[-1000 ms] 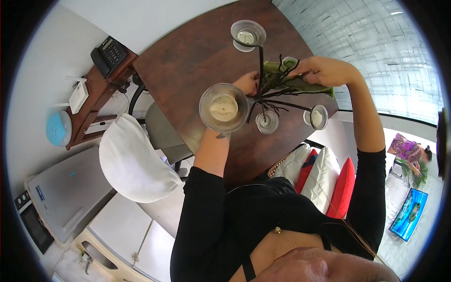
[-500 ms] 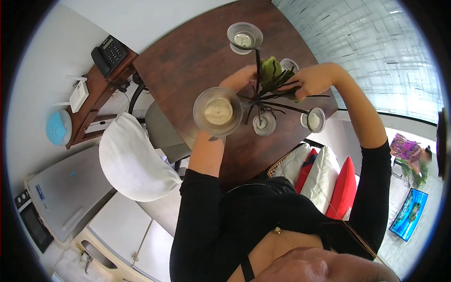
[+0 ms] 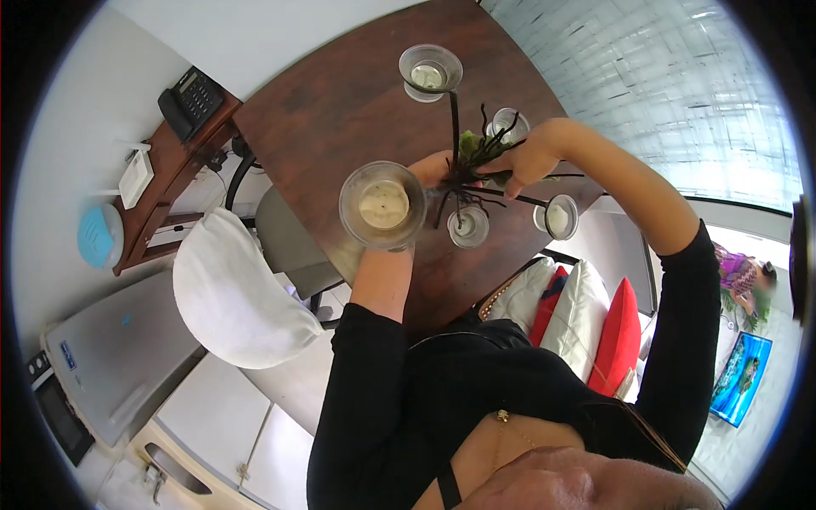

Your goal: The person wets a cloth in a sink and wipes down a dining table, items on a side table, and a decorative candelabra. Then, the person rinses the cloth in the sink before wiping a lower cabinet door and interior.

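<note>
A dark metal branched candle holder [image 3: 453, 127] stands on the wooden table, its thin arms ending in several clear glass cups. The largest-looking glass cup [image 3: 382, 206] has a pale candle and hides part of my left arm. My left hand [image 3: 431, 168] reaches behind that cup to the holder's centre; its fingertips are hidden. My right hand [image 3: 529, 163] is at the centre from the other side, fingers bent in among the dark stems around a green artificial plant [image 3: 468, 143]. Most of the plant is covered by the stems and my fingers.
The wooden table [image 3: 340, 110] lies beneath. At left are a chair with a white cover [image 3: 234, 293], a black telephone [image 3: 191, 102] and a fridge [image 3: 127, 348]. Cushions [image 3: 616, 336] lie to the right. A person in purple [image 3: 741, 276] is near a screen [image 3: 741, 378].
My right hand has moved down and left, deeper into the holder's centre. The green plant has sunk among the stems and shows less. My left hand has lowered slightly.
</note>
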`<state>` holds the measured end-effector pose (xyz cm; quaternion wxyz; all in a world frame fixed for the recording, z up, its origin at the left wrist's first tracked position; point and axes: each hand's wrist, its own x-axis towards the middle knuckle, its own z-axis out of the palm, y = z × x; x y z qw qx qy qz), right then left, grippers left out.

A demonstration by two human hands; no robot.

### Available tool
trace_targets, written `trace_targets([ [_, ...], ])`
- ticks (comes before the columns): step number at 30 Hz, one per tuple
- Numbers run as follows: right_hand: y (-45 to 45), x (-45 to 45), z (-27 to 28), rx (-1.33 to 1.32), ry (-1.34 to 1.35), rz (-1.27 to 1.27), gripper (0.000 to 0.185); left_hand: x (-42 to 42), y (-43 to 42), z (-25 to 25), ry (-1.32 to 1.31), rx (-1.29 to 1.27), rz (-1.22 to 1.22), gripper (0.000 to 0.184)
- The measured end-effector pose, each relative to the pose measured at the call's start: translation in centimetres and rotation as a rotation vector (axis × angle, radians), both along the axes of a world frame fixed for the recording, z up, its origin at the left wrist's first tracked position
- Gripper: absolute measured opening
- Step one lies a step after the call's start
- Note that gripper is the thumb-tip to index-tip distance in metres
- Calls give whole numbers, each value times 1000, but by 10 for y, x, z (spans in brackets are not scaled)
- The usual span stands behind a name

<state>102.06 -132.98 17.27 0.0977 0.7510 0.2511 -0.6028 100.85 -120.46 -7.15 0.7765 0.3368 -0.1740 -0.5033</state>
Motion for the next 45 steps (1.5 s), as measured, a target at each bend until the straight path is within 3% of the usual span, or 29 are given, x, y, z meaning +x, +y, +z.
trace_targets([
  [5,-10,-5,11,26,-54,-40,66,8,1,35,153,-2,257,20],
  [7,-16,-5,19,170,41,-194,55,23,11,67,-153,177,234,22],
  [8,-25,-5,20,170,47,-187,55,28,15,77,-147,179,241,22],
  [10,-48,-2,23,500,-11,-246,45,38,21,97,-214,199,219,26],
  [11,-58,0,30,502,-10,-245,45,38,22,107,-177,182,257,23],
  [13,-69,5,51,556,13,-636,36,38,19,118,-184,118,277,23],
  [14,-67,4,51,555,12,-638,36,37,18,123,-192,52,296,22],
  [16,-55,1,49,739,-392,-868,24,43,15,114,-163,32,287,22],
  [19,-32,-3,34,570,-451,-742,26,42,9,117,-93,-33,298,21],
  [23,-33,3,6,583,-500,-820,24,38,9,108,32,-79,418,19],
  [25,-40,3,7,712,-376,-916,16,28,16,106,56,-176,463,20],
  [27,-40,-4,11,743,-402,-955,16,20,19,103,75,-277,509,22],
  [29,-39,-13,20,774,-424,-995,16,12,18,85,117,-181,462,35],
  [32,-56,-17,40,920,-445,-1107,21,6,12,58,5,18,362,38],
  [36,-78,-28,77,1441,-562,-1250,36,-2,-4,77,108,-46,392,48],
  [38,-111,-32,93,1660,-534,-1300,44,2,-6,81,126,58,437,54],
  [39,-126,-36,103,1833,-445,-1374,43,10,-5,77,92,81,381,57],
  [40,-151,-36,116,1961,35,-1152,52,12,-5,70,91,81,379,57],
  [41,-108,-52,135,2126,-601,-1500,54,12,-3,71,116,60,377,58],
  [42,-65,-67,155,1885,-1379,-1884,56,12,-2,66,140,39,373,59],
  [43,-92,-82,160,2144,-679,-1515,53,9,2,69,133,-16,377,61],
  [44,-113,-97,160,2167,-539,-1388,51,3,7,71,133,-13,371,61],
  [45,-109,-109,156,2199,-569,-1397,50,-3,14,71,123,50,441,60],
])
